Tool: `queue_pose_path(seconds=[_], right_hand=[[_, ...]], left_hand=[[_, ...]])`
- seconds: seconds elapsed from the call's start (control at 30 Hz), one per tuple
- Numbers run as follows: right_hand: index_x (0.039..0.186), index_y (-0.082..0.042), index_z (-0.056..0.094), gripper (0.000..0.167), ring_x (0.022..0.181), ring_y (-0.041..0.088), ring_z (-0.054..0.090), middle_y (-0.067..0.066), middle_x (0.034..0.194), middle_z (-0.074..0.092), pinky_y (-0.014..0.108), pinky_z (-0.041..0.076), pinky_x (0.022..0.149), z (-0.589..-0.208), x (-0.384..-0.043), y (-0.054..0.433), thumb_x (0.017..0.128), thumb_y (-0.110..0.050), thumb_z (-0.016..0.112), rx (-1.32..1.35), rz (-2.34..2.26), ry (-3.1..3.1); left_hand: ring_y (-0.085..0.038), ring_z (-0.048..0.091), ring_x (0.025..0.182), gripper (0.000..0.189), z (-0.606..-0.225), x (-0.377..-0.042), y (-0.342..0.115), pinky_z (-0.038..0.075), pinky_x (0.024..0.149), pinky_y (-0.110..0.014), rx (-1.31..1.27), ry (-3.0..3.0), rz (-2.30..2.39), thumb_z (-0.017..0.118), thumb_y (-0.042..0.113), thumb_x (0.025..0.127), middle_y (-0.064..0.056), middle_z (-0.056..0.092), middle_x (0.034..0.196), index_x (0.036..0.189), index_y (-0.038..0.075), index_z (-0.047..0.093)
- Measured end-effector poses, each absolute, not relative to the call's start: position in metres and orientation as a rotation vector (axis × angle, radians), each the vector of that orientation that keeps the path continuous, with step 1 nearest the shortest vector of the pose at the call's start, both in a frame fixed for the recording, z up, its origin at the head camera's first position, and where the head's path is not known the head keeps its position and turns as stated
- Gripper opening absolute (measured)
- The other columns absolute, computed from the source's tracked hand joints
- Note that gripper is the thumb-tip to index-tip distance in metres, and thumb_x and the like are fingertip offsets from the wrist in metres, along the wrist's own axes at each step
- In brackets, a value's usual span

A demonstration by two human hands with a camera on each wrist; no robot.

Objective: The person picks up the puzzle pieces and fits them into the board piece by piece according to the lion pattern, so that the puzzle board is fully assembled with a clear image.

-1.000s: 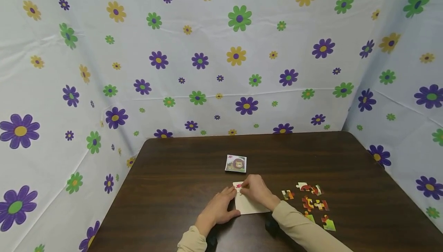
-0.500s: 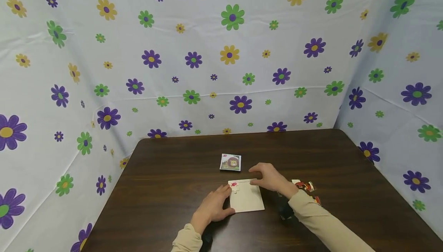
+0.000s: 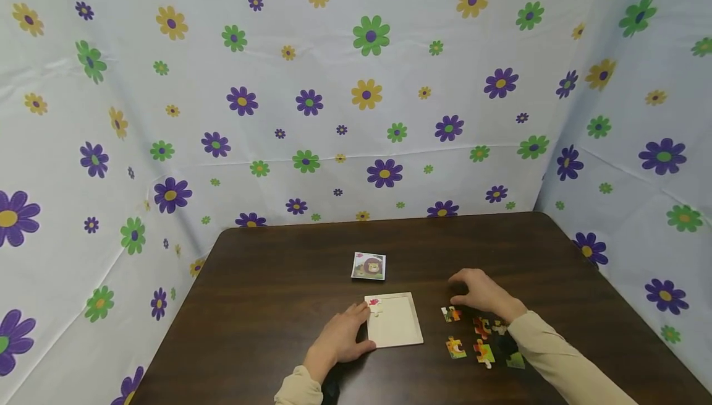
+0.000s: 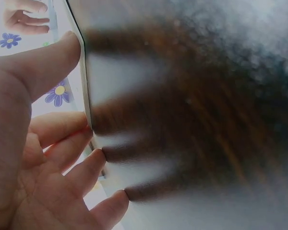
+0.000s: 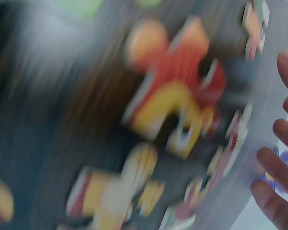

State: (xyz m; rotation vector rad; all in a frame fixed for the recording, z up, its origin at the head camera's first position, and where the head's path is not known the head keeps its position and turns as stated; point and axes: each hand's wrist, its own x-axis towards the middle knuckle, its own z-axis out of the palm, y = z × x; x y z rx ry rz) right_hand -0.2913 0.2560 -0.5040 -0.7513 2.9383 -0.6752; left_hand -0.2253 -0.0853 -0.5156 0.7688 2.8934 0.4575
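A pale square puzzle board (image 3: 395,326) lies before me, with one pink-flowered jigsaw piece (image 3: 376,306) in its far left corner. Along the board's left side rests my left hand (image 3: 340,338). In the left wrist view, that hand's fingertips (image 4: 116,195) are down on the dark tabletop and its thumb is at the board's edge. To the right, my right hand (image 3: 485,294) hovers by the loose jigsaw pieces, fingers slightly bent and nothing held. A red and yellow jigsaw piece (image 5: 175,76) looms large and blurred in the right wrist view, apart from the fingers.
A lion picture card (image 3: 369,266) lies beyond the board. Several loose pieces spread to its right, including a yellow one (image 3: 456,348) and a green one (image 3: 484,353); the right forearm covers part of the group. Flowered cloth (image 3: 328,83) hangs around the brown table (image 3: 267,306).
My right hand has let go of the flowered piece in the board's corner and moved right to the loose pieces. The left hand has stayed at the board's edge.
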Motion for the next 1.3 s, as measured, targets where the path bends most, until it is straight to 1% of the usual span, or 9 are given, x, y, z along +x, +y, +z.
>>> queue_pose_path(seconds=[0.1,0.33,0.47,0.67,0.87,0.93,1.17,1.23,1.3], right_hand=[[0.105,0.002,0.068,0.036,0.095,0.034,0.062,0.013,0.101,0.066,0.05,0.051,0.082,-0.502,-0.287,0.267,0.077,-0.017,0.08,-0.738,-0.64,2.926],[0.091,-0.009,0.065,0.027,0.082,0.022,0.056,0.003,0.089,0.059,0.043,0.05,0.072,-0.496,-0.284,0.282,0.072,-0.016,0.083,-0.65,-0.534,2.868],[0.088,-0.009,0.062,0.028,0.076,0.018,0.051,0.002,0.086,0.057,0.038,0.048,0.066,-0.497,-0.282,0.285,0.071,-0.011,0.084,-0.646,-0.541,2.823],[0.081,-0.008,0.057,0.027,0.059,0.012,0.046,0.0,0.074,0.052,0.028,0.041,0.053,-0.502,-0.281,0.285,0.071,-0.003,0.082,-0.622,-0.622,2.804],[0.079,-0.01,0.052,0.034,0.058,0.015,0.043,0.003,0.078,0.049,0.029,0.037,0.049,-0.502,-0.283,0.279,0.069,0.001,0.082,-0.591,-0.678,2.854],[0.079,-0.011,0.051,0.034,0.057,0.015,0.042,0.003,0.08,0.05,0.028,0.036,0.048,-0.503,-0.284,0.278,0.07,0.001,0.081,-0.583,-0.688,2.876],[0.079,-0.012,0.052,0.022,0.052,0.011,0.041,-0.002,0.071,0.049,0.026,0.034,0.047,-0.505,-0.291,0.276,0.082,0.006,0.066,-0.615,-0.74,2.919],[0.08,-0.012,0.053,0.022,0.053,0.011,0.042,-0.003,0.07,0.05,0.026,0.036,0.047,-0.503,-0.294,0.275,0.084,0.006,0.064,-0.609,-0.757,2.917],[0.08,-0.011,0.054,0.021,0.055,0.01,0.044,-0.004,0.07,0.052,0.027,0.038,0.05,-0.5,-0.296,0.273,0.084,0.006,0.065,-0.626,-0.762,2.926]], left_hand=[[-0.033,0.046,0.129,0.063,-0.518,-0.223,-0.086,0.042,0.096,-0.055,0.77,2.896,0.461,0.074,0.04,0.08,-0.01,0.051,0.14,0.131,0.007,0.056],[-0.032,0.046,0.13,0.063,-0.52,-0.221,-0.084,0.042,0.096,-0.055,0.775,2.891,0.474,0.073,0.039,0.081,-0.01,0.05,0.141,0.132,0.007,0.055],[-0.032,0.046,0.13,0.063,-0.521,-0.219,-0.084,0.042,0.096,-0.055,0.768,2.885,0.477,0.073,0.04,0.081,-0.009,0.05,0.141,0.132,0.008,0.055],[-0.032,0.047,0.128,0.063,-0.522,-0.22,-0.085,0.043,0.096,-0.053,0.795,2.896,0.465,0.073,0.04,0.081,-0.01,0.051,0.141,0.131,0.008,0.055],[-0.032,0.045,0.13,0.065,-0.521,-0.223,-0.086,0.042,0.097,-0.055,0.777,2.898,0.473,0.072,0.04,0.081,-0.01,0.049,0.142,0.134,0.007,0.054],[-0.031,0.045,0.131,0.066,-0.52,-0.223,-0.086,0.041,0.098,-0.055,0.764,2.892,0.468,0.072,0.041,0.081,-0.009,0.049,0.142,0.135,0.007,0.053],[-0.031,0.044,0.132,0.066,-0.519,-0.224,-0.086,0.04,0.098,-0.056,0.744,2.88,0.49,0.073,0.04,0.081,-0.008,0.048,0.143,0.135,0.008,0.053],[-0.031,0.044,0.132,0.065,-0.519,-0.224,-0.087,0.04,0.098,-0.057,0.74,2.878,0.502,0.073,0.04,0.081,-0.008,0.049,0.143,0.135,0.009,0.053],[-0.031,0.044,0.132,0.065,-0.519,-0.224,-0.087,0.04,0.098,-0.057,0.734,2.874,0.508,0.073,0.04,0.081,-0.008,0.049,0.143,0.135,0.009,0.053]])
